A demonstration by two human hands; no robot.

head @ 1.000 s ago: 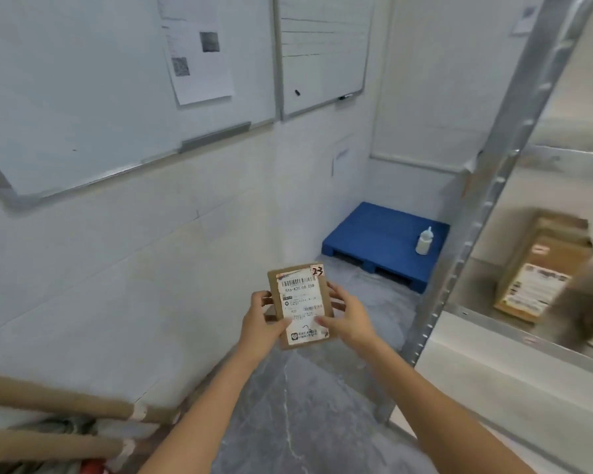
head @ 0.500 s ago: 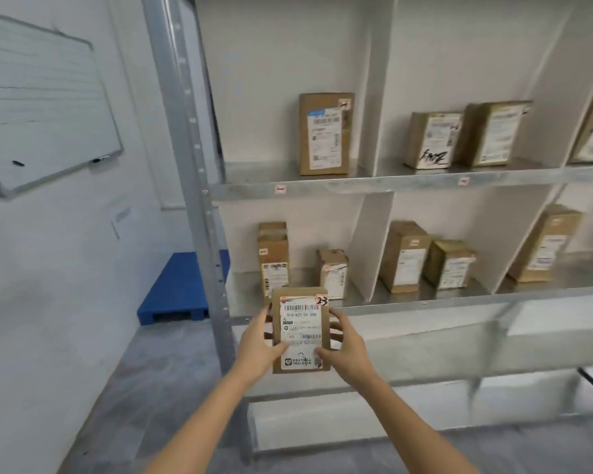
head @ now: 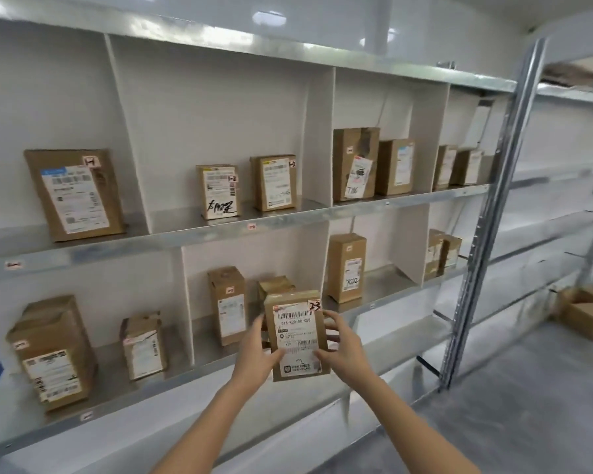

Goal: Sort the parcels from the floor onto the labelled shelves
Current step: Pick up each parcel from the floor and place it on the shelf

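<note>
Parcel, a small brown cardboard box, is held upright in the lower centre of the frame, in front of a metal shelving unit and resting on nothing. The left hand grips its left edge and the right hand grips its right edge, with thumbs on the front and fingers curled behind. Its white shipping label faces the viewer, and a corner sticker at its upper right is handwritten "23". Held this way, the number can probably be checked against the shelves.

White dividers split two shelf levels into compartments. Brown boxes stand in them with their labels outward, likely so they can be read at a glance. Small tags on the shelf front edges are too blurred to read. A box at upper centre carries a sticker reading "1-2", which suggests row and compartment numbering. By that reading, the parcel may belong on the lower level, right of centre, where one box stands. Just behind the parcel is a tall box.
</note>
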